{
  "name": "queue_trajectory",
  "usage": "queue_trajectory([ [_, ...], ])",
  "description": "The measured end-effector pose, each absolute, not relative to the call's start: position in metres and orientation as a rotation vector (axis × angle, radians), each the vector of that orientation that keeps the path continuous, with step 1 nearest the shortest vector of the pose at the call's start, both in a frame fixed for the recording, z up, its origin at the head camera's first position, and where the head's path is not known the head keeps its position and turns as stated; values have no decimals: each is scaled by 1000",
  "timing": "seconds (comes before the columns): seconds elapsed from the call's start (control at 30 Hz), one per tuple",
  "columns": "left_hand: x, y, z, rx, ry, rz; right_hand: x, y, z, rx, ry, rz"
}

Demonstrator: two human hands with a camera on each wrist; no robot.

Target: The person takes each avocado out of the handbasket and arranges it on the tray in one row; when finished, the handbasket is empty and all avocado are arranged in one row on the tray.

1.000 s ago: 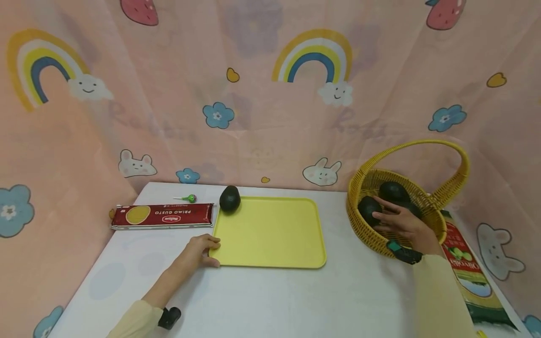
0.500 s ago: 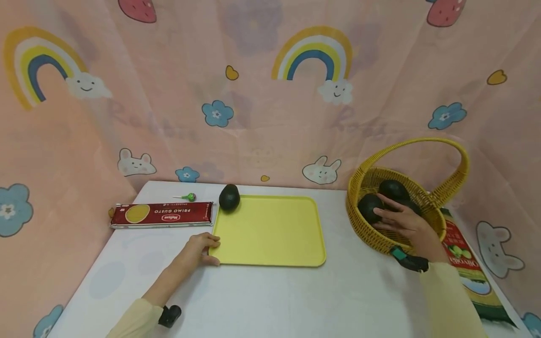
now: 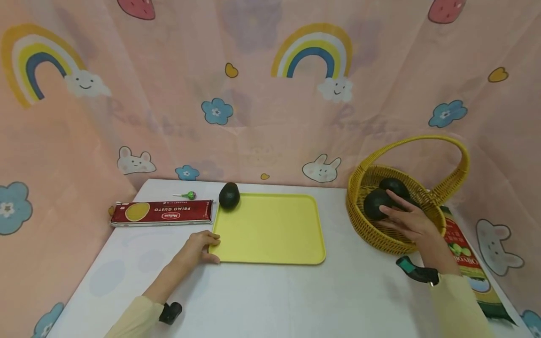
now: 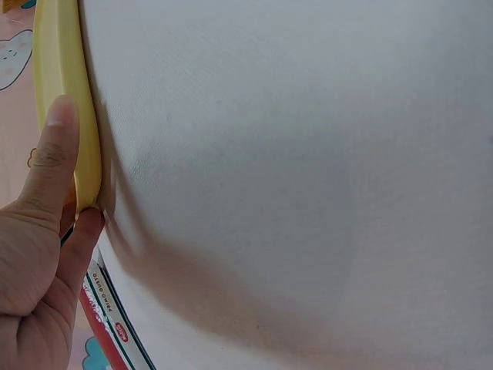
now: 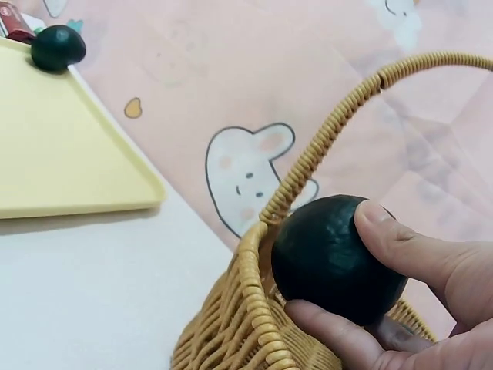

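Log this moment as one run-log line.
right hand: grips avocado over basket | left hand: pinches tray corner | another avocado: on tray's far left corner

- we see a white table carrying everything.
- a yellow tray lies flat near its middle.
- a red pasta packet lies just left of the tray, with a green lollipop behind it.
- a yellow wicker basket stands at the right.
- a green and red packet lies along the right edge, partly under the basket.
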State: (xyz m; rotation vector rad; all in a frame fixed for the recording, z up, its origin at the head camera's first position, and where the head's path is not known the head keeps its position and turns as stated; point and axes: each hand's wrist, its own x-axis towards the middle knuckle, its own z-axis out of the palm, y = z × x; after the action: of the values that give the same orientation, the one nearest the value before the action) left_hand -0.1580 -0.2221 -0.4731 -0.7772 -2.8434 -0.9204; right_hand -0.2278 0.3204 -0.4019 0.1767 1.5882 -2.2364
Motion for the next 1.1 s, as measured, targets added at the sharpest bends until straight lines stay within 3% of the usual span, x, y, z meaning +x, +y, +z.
queue_trajectory([
  [1.1, -160, -222, -471, -708, -2927, -957, -194, 267, -391, -30, 1856, -2160],
])
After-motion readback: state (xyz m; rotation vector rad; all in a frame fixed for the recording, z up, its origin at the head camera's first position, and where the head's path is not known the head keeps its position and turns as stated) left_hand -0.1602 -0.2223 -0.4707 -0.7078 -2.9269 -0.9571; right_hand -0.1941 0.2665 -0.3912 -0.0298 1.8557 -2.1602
